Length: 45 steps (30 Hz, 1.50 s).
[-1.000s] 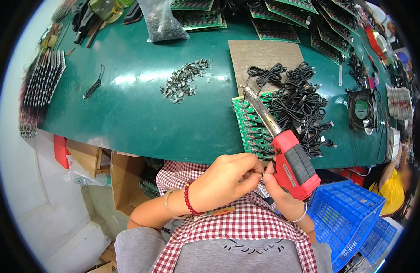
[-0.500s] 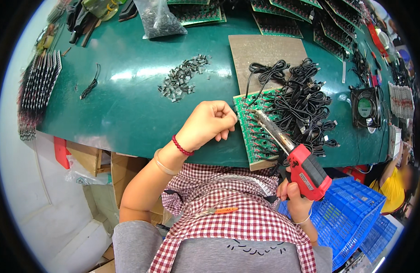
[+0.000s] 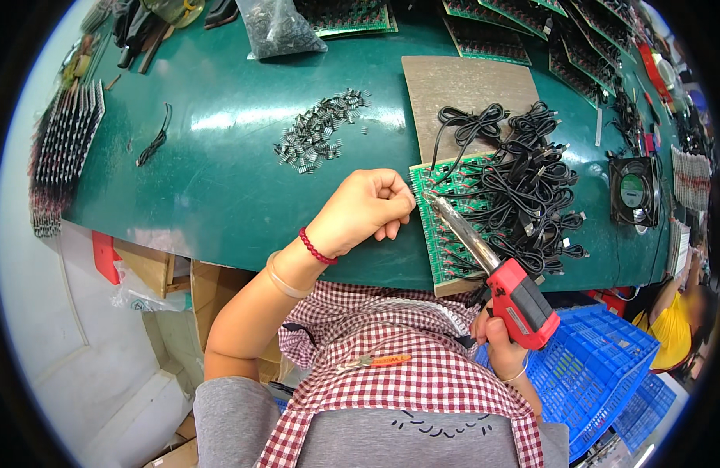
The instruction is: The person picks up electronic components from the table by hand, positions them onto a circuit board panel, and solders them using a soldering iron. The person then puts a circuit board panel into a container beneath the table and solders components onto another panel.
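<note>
My right hand (image 3: 503, 343) grips a red and black soldering gun (image 3: 524, 300), its metal barrel slanting up and left. The tip reaches the upper left part of a green circuit board panel (image 3: 428, 234), close to the left edge. At that edge my left hand (image 3: 368, 204) is closed in a pinch; what its fingertips hold, if anything, is hidden. Black cables (image 3: 524, 187) with plugs lie bundled over the right side of the panel, some joined to it by red wire ends. Under the panel is a brown board (image 3: 469, 82).
Small black pin parts (image 3: 317, 132) form a pile left of the panel. A single cable (image 3: 155, 140) lies farther left. At the right stands a small fan (image 3: 634, 191); a bag (image 3: 278, 27) and more circuit boards (image 3: 493, 39) are at the back. Blue crates (image 3: 590, 366) sit below right.
The soldering gun's tip has shifted slightly left and down on the panel, nearer its left edge. My left hand keeps its pinch beside the board. The whole view has shifted a little.
</note>
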Motion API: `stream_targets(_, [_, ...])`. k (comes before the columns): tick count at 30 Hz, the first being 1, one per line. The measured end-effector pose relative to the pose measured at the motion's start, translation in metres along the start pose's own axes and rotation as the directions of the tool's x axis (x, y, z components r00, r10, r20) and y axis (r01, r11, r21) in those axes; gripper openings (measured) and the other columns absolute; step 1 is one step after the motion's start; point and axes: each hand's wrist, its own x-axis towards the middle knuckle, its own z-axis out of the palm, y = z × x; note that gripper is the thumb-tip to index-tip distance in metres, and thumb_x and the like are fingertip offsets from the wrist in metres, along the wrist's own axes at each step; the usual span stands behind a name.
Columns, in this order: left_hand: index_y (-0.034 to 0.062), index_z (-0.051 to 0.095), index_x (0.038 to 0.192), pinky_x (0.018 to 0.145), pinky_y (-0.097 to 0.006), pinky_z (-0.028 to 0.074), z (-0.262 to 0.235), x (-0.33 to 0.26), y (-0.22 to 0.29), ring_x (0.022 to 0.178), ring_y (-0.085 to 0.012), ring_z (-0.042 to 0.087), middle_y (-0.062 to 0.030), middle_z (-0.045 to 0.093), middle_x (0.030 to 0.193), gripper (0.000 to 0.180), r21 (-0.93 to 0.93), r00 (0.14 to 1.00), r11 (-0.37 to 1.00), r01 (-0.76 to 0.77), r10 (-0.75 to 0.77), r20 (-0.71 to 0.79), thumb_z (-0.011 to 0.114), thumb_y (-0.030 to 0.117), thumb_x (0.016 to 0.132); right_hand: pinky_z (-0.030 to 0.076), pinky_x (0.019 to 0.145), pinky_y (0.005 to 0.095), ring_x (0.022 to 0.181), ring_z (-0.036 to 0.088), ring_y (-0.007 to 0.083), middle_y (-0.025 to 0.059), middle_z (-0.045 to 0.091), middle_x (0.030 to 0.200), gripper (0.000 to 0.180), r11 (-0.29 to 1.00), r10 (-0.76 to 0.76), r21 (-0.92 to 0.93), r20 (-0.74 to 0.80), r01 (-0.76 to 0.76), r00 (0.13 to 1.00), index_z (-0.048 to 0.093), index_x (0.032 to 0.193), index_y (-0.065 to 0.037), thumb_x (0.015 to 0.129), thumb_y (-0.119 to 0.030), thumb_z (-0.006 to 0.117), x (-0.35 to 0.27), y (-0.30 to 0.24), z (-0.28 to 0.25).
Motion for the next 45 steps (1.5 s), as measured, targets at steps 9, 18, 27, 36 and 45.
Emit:
stream_targets(9, [0.0008, 0.055, 0.078, 0.042, -0.016, 0.038, 0.0, 0.0, 0.002, 0.049, -0.003, 0.05, -0.0023, 0.057, 0.067, 0.01, -0.001, 1.0, 1.0, 0.021, -0.021, 0.013, 0.056, 0.009, 0.084, 0.038, 0.051, 0.0263, 0.051, 0.044, 0.0123, 0.0055, 0.047, 0.059, 0.036, 0.999, 0.025, -0.047, -0.026, -0.026, 0.999, 0.048, 0.067, -0.003, 0.085, -0.033, 0.057, 0.0, 0.009, 0.002])
stream_targets(18, [0.0011, 0.056, 0.078, 0.041, -0.016, 0.036, 0.001, 0.0, 0.003, 0.048, -0.0028, 0.049, -0.0017, 0.056, 0.065, 0.008, 0.001, 1.0, 1.0, 0.03, -0.03, -0.004, 0.055, 0.008, 0.082, 0.039, 0.051, 0.0276, 0.049, 0.042, 0.0124, 0.0057, 0.046, 0.059, 0.041, 0.997, -0.039, -0.064, 0.02, 0.041, 0.999, 0.041, 0.115, 0.003, 0.087, -0.022, 0.055, -0.004, 0.015, -0.003])
stream_targets(27, [0.0014, 0.056, 0.078, 0.04, -0.016, 0.035, 0.0, 0.001, 0.002, 0.047, -0.0028, 0.049, -0.0013, 0.056, 0.064, 0.008, -0.002, 0.999, 0.999, 0.038, -0.038, -0.004, 0.056, 0.008, 0.082, 0.038, 0.05, 0.0274, 0.051, 0.043, 0.0124, 0.0057, 0.047, 0.059, 0.029, 0.978, -0.078, -0.19, 0.042, 0.084, 0.996, 0.048, 0.097, 0.003, 0.086, -0.023, 0.055, -0.004, 0.024, -0.008])
stream_targets(36, [0.0019, 0.056, 0.078, 0.041, -0.016, 0.036, -0.001, 0.002, 0.003, 0.048, -0.0027, 0.049, -0.0008, 0.056, 0.064, 0.008, 0.016, 0.999, 0.999, 0.037, -0.037, 0.002, 0.055, 0.008, 0.081, 0.038, 0.051, 0.0272, 0.051, 0.043, 0.0131, 0.0066, 0.048, 0.06, 0.034, 0.987, -0.072, -0.147, -0.004, 0.07, 0.997, 0.045, 0.106, 0.004, 0.086, -0.022, 0.055, -0.006, 0.016, -0.005])
stream_targets(45, [0.0016, 0.055, 0.078, 0.041, -0.015, 0.035, -0.001, 0.003, 0.002, 0.048, -0.0025, 0.048, -0.0008, 0.055, 0.064, 0.008, 0.01, 0.999, 0.999, 0.04, -0.04, 0.014, 0.054, 0.008, 0.082, 0.038, 0.05, 0.0272, 0.051, 0.044, 0.013, 0.0065, 0.048, 0.06, 0.033, 0.982, -0.089, -0.166, -0.006, 0.087, 0.996, 0.047, 0.102, 0.004, 0.086, -0.024, 0.057, -0.004, 0.021, -0.006])
